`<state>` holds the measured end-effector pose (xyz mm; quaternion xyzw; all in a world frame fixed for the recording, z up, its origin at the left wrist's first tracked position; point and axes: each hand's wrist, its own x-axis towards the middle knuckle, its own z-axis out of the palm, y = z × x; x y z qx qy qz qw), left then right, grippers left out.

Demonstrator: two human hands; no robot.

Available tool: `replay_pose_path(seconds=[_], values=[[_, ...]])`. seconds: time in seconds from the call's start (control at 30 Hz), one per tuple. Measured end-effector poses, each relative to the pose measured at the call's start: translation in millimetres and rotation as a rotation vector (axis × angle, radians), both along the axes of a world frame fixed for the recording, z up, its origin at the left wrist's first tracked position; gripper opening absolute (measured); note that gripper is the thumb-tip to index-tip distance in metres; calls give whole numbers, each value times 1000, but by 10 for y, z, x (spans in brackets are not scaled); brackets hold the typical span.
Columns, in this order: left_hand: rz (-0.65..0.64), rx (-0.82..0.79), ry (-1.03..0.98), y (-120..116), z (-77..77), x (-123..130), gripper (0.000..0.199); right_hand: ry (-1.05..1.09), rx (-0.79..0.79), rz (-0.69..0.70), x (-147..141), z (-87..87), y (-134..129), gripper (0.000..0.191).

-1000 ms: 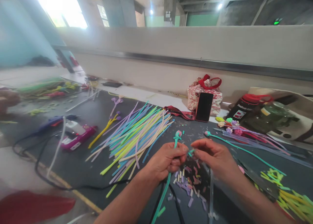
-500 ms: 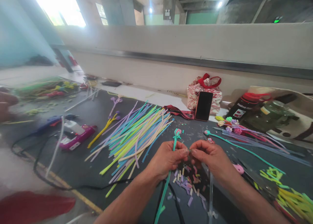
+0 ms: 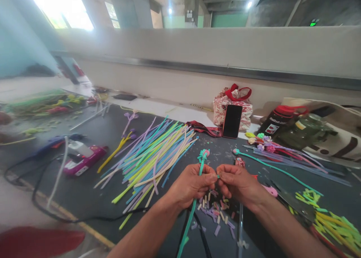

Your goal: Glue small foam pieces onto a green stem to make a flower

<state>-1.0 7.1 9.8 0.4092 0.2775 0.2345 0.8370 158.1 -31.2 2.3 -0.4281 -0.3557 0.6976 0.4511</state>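
Observation:
My left hand (image 3: 194,184) is closed around the teal stem of a pipe-cleaner flower (image 3: 203,155), whose pink and teal head stands above the fingers. Its stem runs down past my wrist to the bottom edge. My right hand (image 3: 234,181) is pinched on a tiny green piece (image 3: 218,176), right where the fingertips of both hands meet. Below the hands lies a scatter of short cut pipe-cleaner pieces (image 3: 217,216). Just behind my right hand rests another teal-stemmed flower (image 3: 270,165). A clear glue stick (image 3: 240,224) seems to stick out under my right hand.
Left of my hands lie many loose pipe cleaners (image 3: 152,156), a yellow and purple stem (image 3: 114,154) and a magenta device (image 3: 84,162). A phone (image 3: 231,121) leans on a patterned bag (image 3: 218,106). Scissors (image 3: 296,203), finished flowers (image 3: 265,143) and a bottle (image 3: 273,121) are right.
The view has shifted slightly, so the table things sit a little further left. Both hands keep their fingertips together, and the tiny green piece between them shows more clearly.

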Motion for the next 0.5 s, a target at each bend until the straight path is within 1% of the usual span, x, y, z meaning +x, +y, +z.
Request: replay_pose_path(seconds=[0.07,0.13,0.23,0.33,0.37,0.4,0.43,0.5], values=[[5,8,5,9,-4,3,22,-26,9,-18,-14,3,9,32],[26,5,26,25,-7,6,23,-69,27,-58,13,53,-14,28],[75,-36,51,55,-5,8,25,-235,72,-205,194,187,-146,25],[76,-104,20,70,3,11,26,-670,137,-467,494,267,-373,30],[54,-125,2,68,5,13,26,-843,158,-492,591,260,-447,30],[26,-145,-16,64,5,16,26,-1012,189,-450,676,234,-511,30],[-7,-162,-30,58,3,19,26,-1171,243,-376,745,193,-561,31],[-74,-184,-48,45,-9,24,27,-1457,376,-183,831,85,-605,39]])
